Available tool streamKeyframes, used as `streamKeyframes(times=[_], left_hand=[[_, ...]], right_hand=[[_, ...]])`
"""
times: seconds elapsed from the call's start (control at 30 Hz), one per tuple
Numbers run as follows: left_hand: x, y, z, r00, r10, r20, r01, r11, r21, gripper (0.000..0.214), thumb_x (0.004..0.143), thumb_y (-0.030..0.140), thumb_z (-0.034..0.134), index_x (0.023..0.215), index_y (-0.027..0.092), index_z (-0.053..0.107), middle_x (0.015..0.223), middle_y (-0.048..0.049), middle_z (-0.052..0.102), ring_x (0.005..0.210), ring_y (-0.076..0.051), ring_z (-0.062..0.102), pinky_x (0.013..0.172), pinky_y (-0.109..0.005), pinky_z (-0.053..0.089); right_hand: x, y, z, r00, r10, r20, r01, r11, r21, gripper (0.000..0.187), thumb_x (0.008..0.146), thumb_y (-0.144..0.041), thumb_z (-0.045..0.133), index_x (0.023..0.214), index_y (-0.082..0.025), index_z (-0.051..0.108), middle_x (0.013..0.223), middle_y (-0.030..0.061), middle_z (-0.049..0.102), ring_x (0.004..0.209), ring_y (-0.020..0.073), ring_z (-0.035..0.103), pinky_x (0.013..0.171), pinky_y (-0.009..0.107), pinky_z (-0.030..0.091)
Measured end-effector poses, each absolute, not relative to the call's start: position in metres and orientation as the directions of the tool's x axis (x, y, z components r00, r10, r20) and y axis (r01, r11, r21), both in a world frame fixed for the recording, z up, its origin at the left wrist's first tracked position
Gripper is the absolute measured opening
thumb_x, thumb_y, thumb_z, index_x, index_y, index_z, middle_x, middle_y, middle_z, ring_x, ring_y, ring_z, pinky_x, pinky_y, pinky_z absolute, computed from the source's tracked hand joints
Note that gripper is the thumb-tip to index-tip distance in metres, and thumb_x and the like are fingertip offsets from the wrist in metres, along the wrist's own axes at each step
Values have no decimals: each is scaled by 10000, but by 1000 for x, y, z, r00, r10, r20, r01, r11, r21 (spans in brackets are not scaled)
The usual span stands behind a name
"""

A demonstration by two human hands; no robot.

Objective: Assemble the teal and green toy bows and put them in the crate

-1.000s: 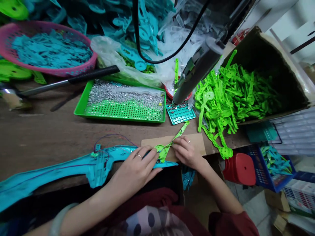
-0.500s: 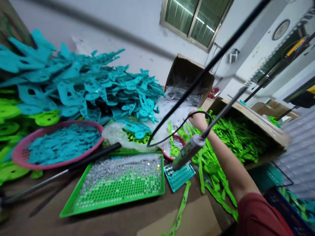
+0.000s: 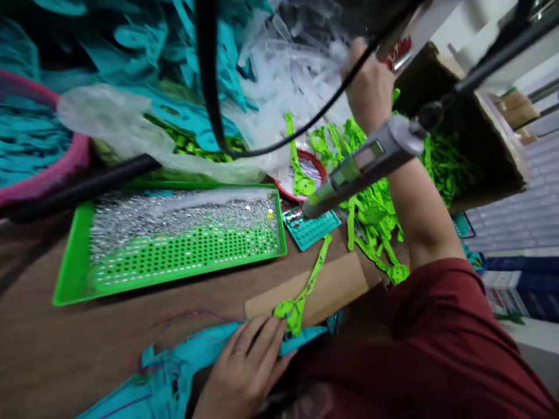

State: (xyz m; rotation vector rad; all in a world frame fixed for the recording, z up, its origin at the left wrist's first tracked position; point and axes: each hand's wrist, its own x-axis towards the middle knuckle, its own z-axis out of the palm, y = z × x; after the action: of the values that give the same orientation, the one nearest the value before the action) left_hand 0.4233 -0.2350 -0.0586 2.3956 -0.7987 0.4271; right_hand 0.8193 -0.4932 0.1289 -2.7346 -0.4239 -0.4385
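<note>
My left hand (image 3: 244,366) lies flat, fingers stretched out, on a long teal plastic shell (image 3: 174,372) with thin wires, at the table's near edge. Its fingertips touch the round end of a slim green plastic piece (image 3: 305,288) lying across a cardboard sheet (image 3: 336,285). My right hand (image 3: 370,81) reaches far back into a heap of clear plastic parts (image 3: 297,75); its fingers are hidden there. A hanging electric screwdriver (image 3: 367,160) crosses in front of my right forearm, tip above a small teal screw tray (image 3: 311,226).
A green tray of small silver screws (image 3: 78,262) sits mid-table. Behind it are a red bowl (image 3: 321,169), a pink basket (image 3: 48,174) of teal parts, teal part heaps, a black cable (image 3: 207,75), and a cardboard box (image 3: 498,139) spilling green parts (image 3: 375,215).
My right hand left the green piece and reached up to the clear parts at the back. The view swung up and came back down. My left hand stays on the teal shell.
</note>
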Motion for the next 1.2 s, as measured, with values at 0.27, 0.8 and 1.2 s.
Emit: streamKeyframes(times=[0.27,0.8,1.2], left_hand=[[434,-242,-28,733,-461,501,-659,-663,355,303,979,348,565,1153,104,608,1188,-201,665,1130,-329,617,968,-461,483],[459,-242,-8,685,-712,153,-678,-545,494,503,981,455,543,1397,179,482,1455,-133,525,1337,-299,479,1106,-489,402],[558,-299,-6,162,-969,186,-985,-147,89,164,948,137,536,1027,176,675,1085,-116,647,961,-248,603,744,-347,476]], right_hand=[[487,-528,43,821,1,571,234,-913,-334,246,922,-445,648,859,-207,658,704,41,690,532,153,606,519,280,499],[457,-483,-10,843,83,-532,-531,290,-796,419,685,-487,787,842,-200,526,568,4,688,349,111,556,282,143,349],[462,-511,-25,895,-258,-363,-303,244,-921,348,718,-464,741,808,-187,550,487,-63,581,341,77,504,338,146,369]])
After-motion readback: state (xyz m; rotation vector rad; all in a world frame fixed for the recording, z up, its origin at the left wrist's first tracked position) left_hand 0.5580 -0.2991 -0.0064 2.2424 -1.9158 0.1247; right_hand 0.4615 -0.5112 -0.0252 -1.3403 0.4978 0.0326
